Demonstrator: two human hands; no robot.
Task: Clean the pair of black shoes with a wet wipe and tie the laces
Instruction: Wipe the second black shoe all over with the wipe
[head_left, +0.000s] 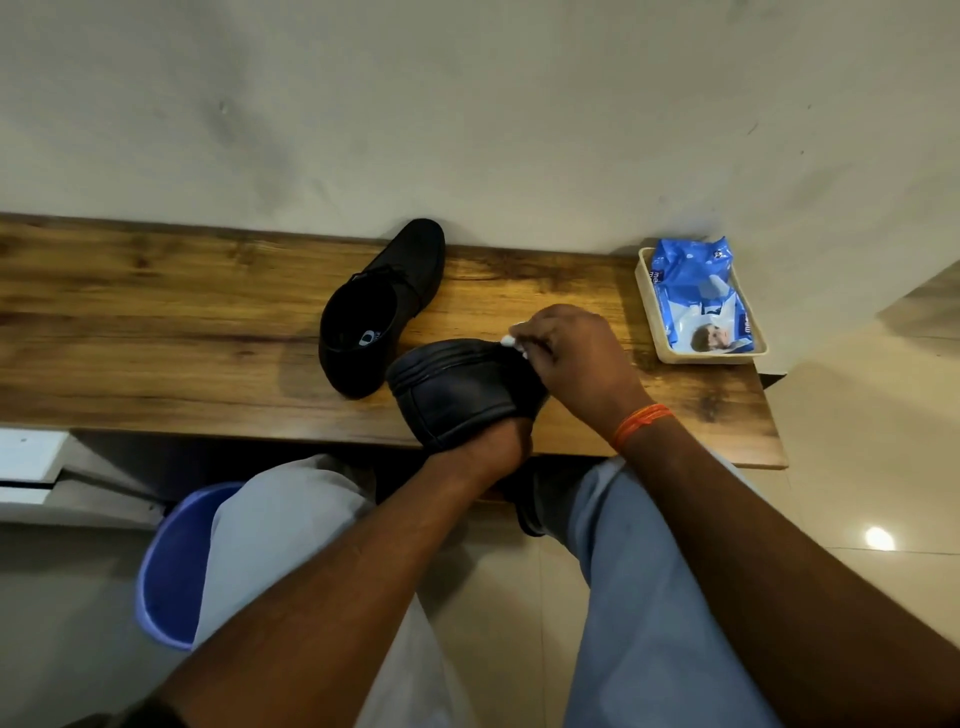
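On the wooden bench: one black shoe under cleaning, its mate set aside.

Left hand (493, 441) grips the held shoe (460, 387) from below, sole turned up; right hand (576, 358) pinches a white wet wipe (511, 340) against the sole's far edge; second shoe (382, 306) rests upright just beside, laces apparently loose; wipe packet (698, 296) in a tray (647, 291) to the right. Step judged: wiping; next likely turning the shoe to reach the upper, lacing afterwards.

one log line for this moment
step: wiping sole | left hand: holds shoe | right hand: wipe on shoe | other shoe: on table
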